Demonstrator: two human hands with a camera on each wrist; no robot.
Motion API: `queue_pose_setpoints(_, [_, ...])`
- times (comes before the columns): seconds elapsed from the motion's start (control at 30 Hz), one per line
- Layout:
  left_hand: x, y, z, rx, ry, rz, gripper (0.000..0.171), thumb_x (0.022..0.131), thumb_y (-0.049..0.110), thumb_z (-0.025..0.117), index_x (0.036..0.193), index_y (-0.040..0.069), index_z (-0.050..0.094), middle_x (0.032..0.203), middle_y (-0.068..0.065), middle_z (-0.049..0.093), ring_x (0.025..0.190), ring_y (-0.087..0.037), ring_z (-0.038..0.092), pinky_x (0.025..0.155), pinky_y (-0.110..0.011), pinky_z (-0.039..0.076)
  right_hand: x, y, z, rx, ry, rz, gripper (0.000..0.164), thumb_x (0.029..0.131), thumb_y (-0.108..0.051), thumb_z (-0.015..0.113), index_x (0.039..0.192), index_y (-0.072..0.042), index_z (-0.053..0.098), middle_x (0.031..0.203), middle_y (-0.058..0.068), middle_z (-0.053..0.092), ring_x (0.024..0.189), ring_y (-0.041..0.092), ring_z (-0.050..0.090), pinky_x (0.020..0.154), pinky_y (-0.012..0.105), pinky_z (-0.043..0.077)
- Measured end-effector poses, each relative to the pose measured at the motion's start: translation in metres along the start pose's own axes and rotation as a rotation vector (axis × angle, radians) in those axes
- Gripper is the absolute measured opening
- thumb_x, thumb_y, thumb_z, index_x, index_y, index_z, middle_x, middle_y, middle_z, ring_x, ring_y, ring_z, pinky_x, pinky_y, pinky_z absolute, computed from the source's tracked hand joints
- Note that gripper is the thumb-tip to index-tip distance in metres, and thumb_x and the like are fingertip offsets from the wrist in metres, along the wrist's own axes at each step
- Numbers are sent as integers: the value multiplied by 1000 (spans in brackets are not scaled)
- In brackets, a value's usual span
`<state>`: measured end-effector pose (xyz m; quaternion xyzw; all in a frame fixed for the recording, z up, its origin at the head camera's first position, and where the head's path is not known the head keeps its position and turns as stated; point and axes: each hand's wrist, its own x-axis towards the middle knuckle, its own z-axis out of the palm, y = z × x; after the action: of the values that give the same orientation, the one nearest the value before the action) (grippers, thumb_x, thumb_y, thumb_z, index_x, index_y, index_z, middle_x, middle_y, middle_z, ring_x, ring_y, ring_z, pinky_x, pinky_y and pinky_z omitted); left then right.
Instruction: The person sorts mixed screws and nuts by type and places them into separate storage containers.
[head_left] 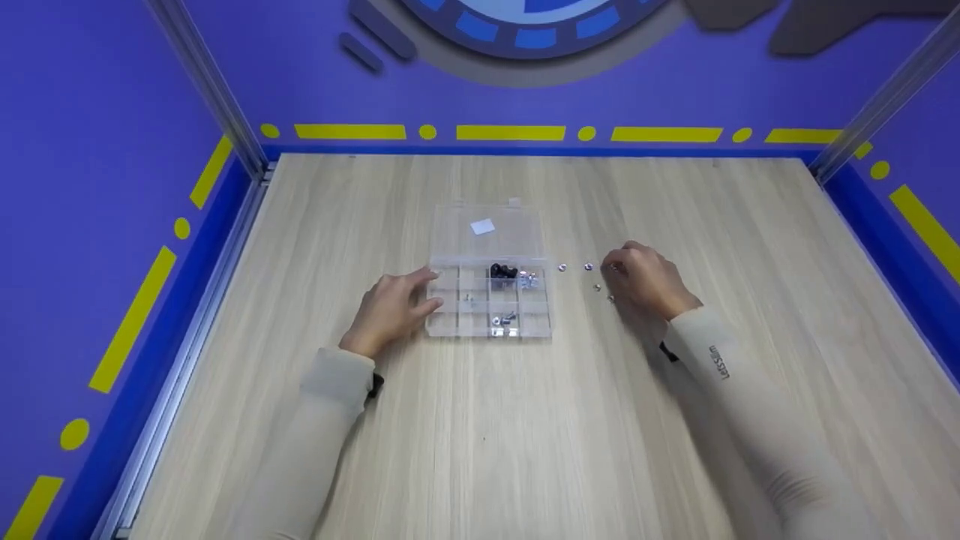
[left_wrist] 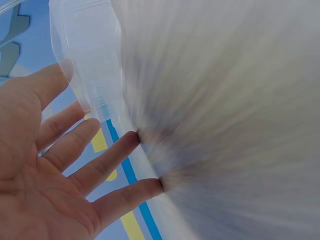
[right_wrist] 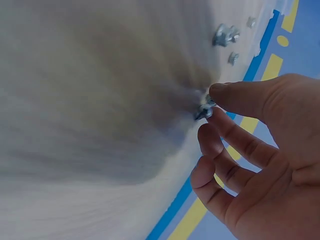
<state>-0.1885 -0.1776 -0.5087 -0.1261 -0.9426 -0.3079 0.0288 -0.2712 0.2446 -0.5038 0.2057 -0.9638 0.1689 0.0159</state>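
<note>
A clear plastic compartment box (head_left: 489,300) lies on the table with its lid (head_left: 487,236) laid back. My left hand (head_left: 394,307) is at the box's left side, thumb and fingers spread against its edge. In the left wrist view, fingertips rest at the tabletop and the thumb touches the clear plastic. To the right of the box, my right hand (head_left: 645,277) is down at the table, pinching a small silver screw (right_wrist: 204,111) between thumb and index finger. Several more small silver screws (head_left: 589,266) lie between that hand and the box.
In the box's compartments sit black parts (head_left: 503,271) and small silver pieces (head_left: 529,280), with screws (head_left: 510,318) in a front one. A white label (head_left: 482,226) is on the lid. Blue walls (head_left: 540,105) and metal frame posts (head_left: 217,82) bound the wooden table (head_left: 487,435).
</note>
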Motion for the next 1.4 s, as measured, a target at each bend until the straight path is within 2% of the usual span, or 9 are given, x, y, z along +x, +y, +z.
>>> queue_pose_setpoints(0.13, [0, 0, 0, 3, 5, 7, 46, 94, 28, 77, 134, 9, 68, 132, -12, 69, 119, -31, 66, 100, -50, 52, -2, 4, 0, 3, -4, 11, 19, 98, -2, 66, 115, -2, 76, 104, 18, 67, 96, 35, 66, 83, 54, 55])
queue_pose_setpoints(0.37, [0, 0, 0, 1, 3, 3, 46, 94, 29, 77, 135, 9, 68, 135, -11, 67, 125, -32, 63, 104, -49, 50, -1, 8, 1, 7, -4, 13, 18, 97, -2, 68, 113, -3, 76, 103, 16, 68, 97, 35, 67, 84, 54, 55])
queue_pose_setpoints(0.53, [0, 0, 0, 17, 0, 10, 46, 95, 31, 76, 135, 11, 69, 130, -12, 70, 107, -30, 68, 97, -50, 53, -1, 8, 2, 6, -6, 38, 16, 95, 1, 70, 108, -3, 78, 104, 15, 69, 100, 34, 68, 85, 53, 55])
queue_pose_setpoints(0.8, [0, 0, 0, 26, 6, 9, 44, 95, 32, 76, 134, 12, 69, 121, -14, 73, 90, -26, 63, 88, -51, 54, 1, 6, 6, 10, -3, 65, 17, 93, 7, 66, 101, -2, 78, 95, 13, 67, 89, 29, 66, 82, 48, 56])
queue_pose_setpoints(0.9, [-1, 0, 0, 27, 6, 5, 45, 95, 32, 77, 134, 12, 69, 123, -14, 72, 93, -28, 65, 89, -52, 54, 3, 5, 5, 14, -15, 57, 17, 94, 7, 65, 100, -3, 78, 95, 13, 68, 90, 29, 66, 82, 48, 56])
queue_pose_setpoints(0.97, [-1, -1, 0, 26, 4, 2, 45, 95, 32, 77, 135, 12, 69, 128, -14, 70, 104, -31, 68, 93, -52, 54, 4, 3, 3, 16, -18, 48, 18, 94, 7, 64, 99, -4, 78, 95, 12, 69, 91, 30, 67, 82, 49, 56])
queue_pose_setpoints(1.13, [-2, 0, 0, 20, -1, 3, 46, 95, 32, 76, 135, 11, 68, 135, -14, 67, 120, -38, 64, 99, -54, 52, 6, -12, -3, 25, 0, -13, 20, 94, 10, 63, 98, -5, 76, 96, 13, 69, 92, 31, 67, 82, 50, 56])
queue_pose_setpoints(1.33, [-1, 1, 0, 23, 5, 1, 45, 94, 32, 77, 135, 12, 69, 127, -14, 71, 105, -34, 68, 93, -54, 53, 15, -47, -10, 34, -8, -132, 13, 96, 5, 67, 99, -5, 75, 97, 10, 72, 87, 27, 68, 76, 44, 58])
queue_pose_setpoints(1.4, [-1, 1, 0, 21, 4, 0, 46, 94, 32, 77, 135, 12, 69, 128, -14, 70, 106, -33, 67, 94, -53, 53, 19, -60, -11, 44, -9, -178, 13, 97, 4, 66, 99, -4, 75, 98, 9, 74, 87, 26, 69, 76, 42, 58])
